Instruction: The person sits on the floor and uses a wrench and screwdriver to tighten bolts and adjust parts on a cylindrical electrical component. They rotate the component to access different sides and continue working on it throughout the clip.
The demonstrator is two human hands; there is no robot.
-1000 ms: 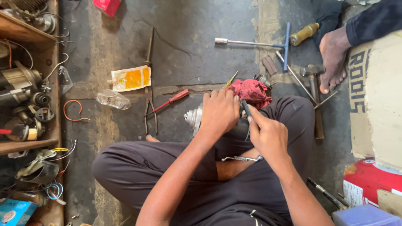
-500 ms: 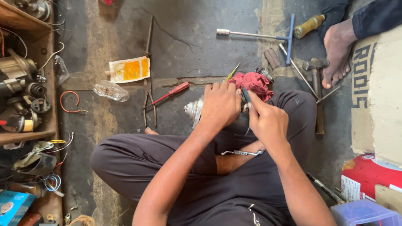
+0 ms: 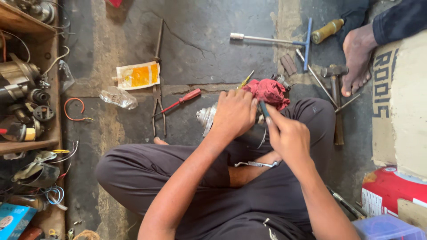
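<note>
On the lap, above the crossed legs: motor (image 3: 208,116), silver ribbed end showing, the rest lying under the left hand (image 3: 234,113), whose fingers are clamping its body. Right hand (image 3: 289,135), fingers pinching a dark tool (image 3: 263,109) against it. Red rag (image 3: 269,92) touching behind. Judged heavy, rigid, likely greasy; best gripped around the body, not the end.

Soft, even daylight fills the scene, brightest on the pale cardboard sheet (image 3: 402,106) at the right, which looks nearly washed out. Shadows are faint and short on the concrete floor (image 3: 204,40) left of that sheet. Focus is sharp throughout, with mild wide-angle bending toward the corners and no motion blur.
</note>
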